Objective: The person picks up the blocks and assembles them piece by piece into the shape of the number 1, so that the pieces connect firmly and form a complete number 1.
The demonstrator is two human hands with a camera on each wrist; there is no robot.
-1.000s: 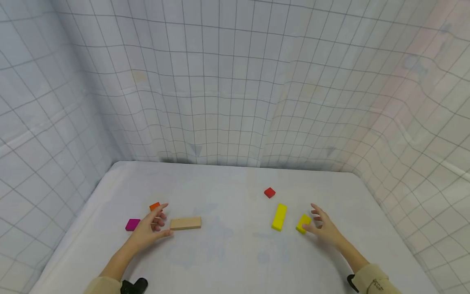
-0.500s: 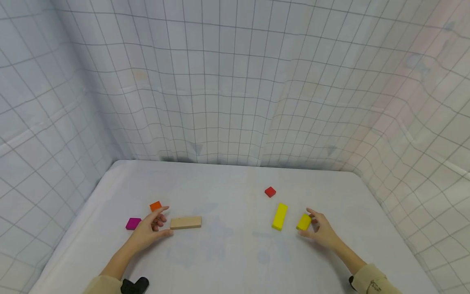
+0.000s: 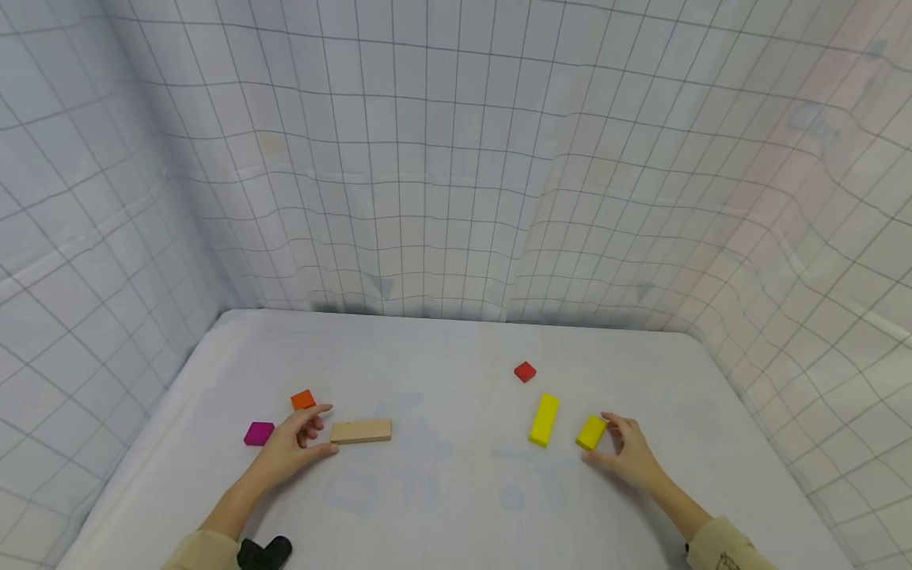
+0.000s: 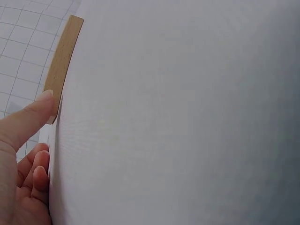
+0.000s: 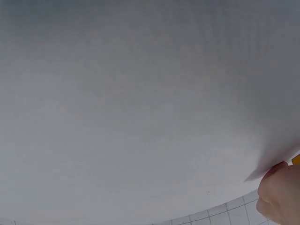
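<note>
Head: left hand (image 3: 286, 453) is beside the plank (image 3: 361, 431), thumb and forefinger spread; right hand (image 3: 630, 455) is at the short yellow block (image 3: 591, 433), whether pinching I cannot tell. Left wrist: thumb overlaps the plank. Right wrist: block barely shows

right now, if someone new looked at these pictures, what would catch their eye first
Most likely the long yellow block and the short yellow block, bright on the right half of the white table, the short one at the right grip. The small red block probably draws the eye next, farther back. On the left, the magenta block and orange block stand out near the left grip.
</note>
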